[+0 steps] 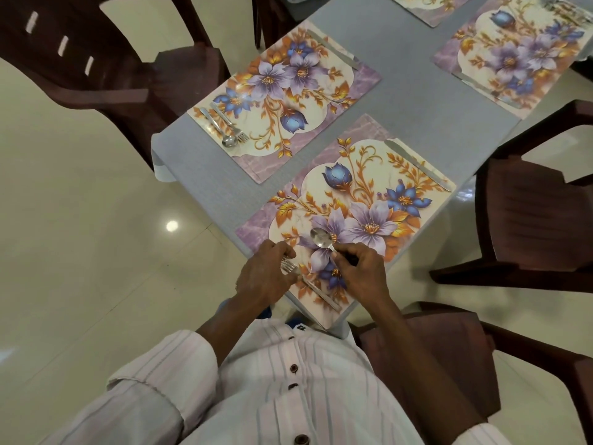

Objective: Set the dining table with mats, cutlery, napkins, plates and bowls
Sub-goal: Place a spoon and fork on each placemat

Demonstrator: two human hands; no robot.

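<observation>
A floral mat [362,175] lies at the table's near corner with a knife [417,163] along its far right edge. My right hand [362,274] pinches the handle of a spoon [321,237], its bowl hovering over the mat's purple flowers. My left hand [264,274] grips a fork [290,268] near its tines; the fork's handle lies on the mat's near edge. A second mat [317,101] to the left carries a fork [229,122], a spoon [221,130] and a knife [333,49].
The table [417,101] wears a grey cloth. Another mat [481,36] with a knife [487,89] lies far right, and a fourth mat's edge [426,8] shows at the top. Dark brown chairs stand at the left [96,59], right [529,220] and near right [449,364].
</observation>
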